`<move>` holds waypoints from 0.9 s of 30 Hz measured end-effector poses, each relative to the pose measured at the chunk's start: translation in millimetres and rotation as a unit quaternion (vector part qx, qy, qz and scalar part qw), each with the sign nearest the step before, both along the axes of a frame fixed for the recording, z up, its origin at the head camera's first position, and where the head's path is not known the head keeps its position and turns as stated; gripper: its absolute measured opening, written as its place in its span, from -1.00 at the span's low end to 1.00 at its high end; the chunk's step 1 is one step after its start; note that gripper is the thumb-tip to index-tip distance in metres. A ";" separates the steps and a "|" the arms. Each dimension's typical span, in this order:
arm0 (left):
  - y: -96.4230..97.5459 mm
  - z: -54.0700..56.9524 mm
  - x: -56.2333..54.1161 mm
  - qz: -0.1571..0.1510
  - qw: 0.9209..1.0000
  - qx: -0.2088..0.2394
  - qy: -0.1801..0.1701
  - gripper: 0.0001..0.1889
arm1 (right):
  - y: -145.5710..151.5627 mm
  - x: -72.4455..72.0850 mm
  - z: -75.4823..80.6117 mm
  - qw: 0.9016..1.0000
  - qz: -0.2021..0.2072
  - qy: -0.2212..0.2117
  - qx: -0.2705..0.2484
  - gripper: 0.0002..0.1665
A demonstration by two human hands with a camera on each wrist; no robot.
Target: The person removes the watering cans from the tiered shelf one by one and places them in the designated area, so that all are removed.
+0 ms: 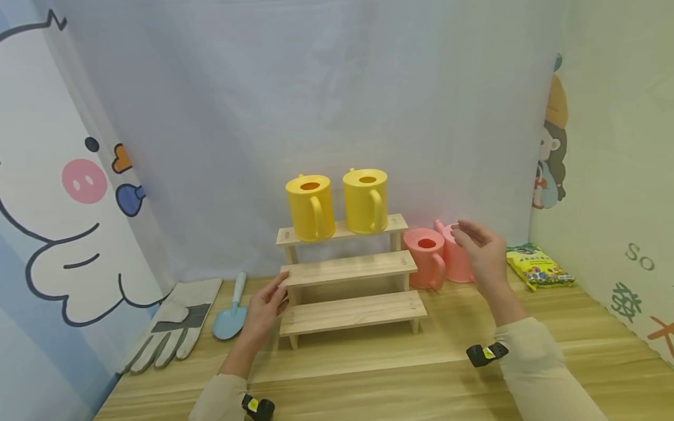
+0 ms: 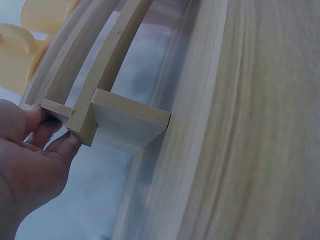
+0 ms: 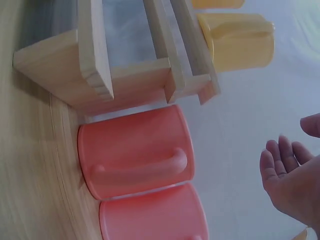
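A three-step wooden stand (image 1: pixel 347 269) is on the table. My left hand (image 1: pixel 261 311) holds the left end of its middle step, thumb above and fingers curled below, as the left wrist view shows. One yellow watering can (image 1: pixel 301 215) and a second yellow watering can (image 1: pixel 358 207) stand upright on the top step. To the right of the stand, a coral-pink watering can (image 1: pixel 419 266) sits beside a lighter pink watering can (image 1: pixel 456 263). My right hand (image 1: pixel 485 256) is raised in front of the lighter can, partly covering it, with relaxed fingers and nothing held.
A blue hand trowel (image 1: pixel 229 321) and a grey-white work glove (image 1: pixel 181 318) lie left of the stand. A yellow printed packet (image 1: pixel 538 266) lies at the right, near the side wall. A pale curtain (image 1: pixel 337 88) hangs behind everything.
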State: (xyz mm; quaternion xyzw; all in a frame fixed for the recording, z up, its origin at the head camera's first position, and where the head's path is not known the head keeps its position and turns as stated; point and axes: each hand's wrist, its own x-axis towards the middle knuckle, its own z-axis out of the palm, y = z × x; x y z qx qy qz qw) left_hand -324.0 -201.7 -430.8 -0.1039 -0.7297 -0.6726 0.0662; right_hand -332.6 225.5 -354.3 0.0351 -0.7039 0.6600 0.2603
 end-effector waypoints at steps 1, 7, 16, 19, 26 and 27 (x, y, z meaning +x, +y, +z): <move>-0.5 0.4 0.0 -0.002 1.000 -0.001 0.002 -0.53 | -3.3 1.2 1.7 1.000 0.005 0.006 0.004 -0.46; -1.1 0.9 0.9 0.001 1.000 0.002 0.004 -0.54 | -22.0 7.3 7.9 0.999 0.019 0.032 0.024 -0.51; 0.0 -2.9 1.0 0.001 1.000 0.000 0.006 -0.54 | -45.5 12.3 9.2 0.997 0.049 0.055 0.021 -0.57; 0.0 -1.5 1.1 0.003 1.000 0.001 0.008 -0.54 | -54.0 9.3 12.3 0.996 0.062 0.059 0.035 -0.57; 0.0 -0.3 0.9 0.000 1.000 0.004 0.012 -0.54 | -77.4 -4.1 22.9 0.997 0.068 0.043 0.021 -0.56; 0.0 -0.2 0.7 0.001 1.000 0.004 0.011 -0.54 | -81.3 -6.8 24.6 0.997 0.066 0.044 0.019 -0.56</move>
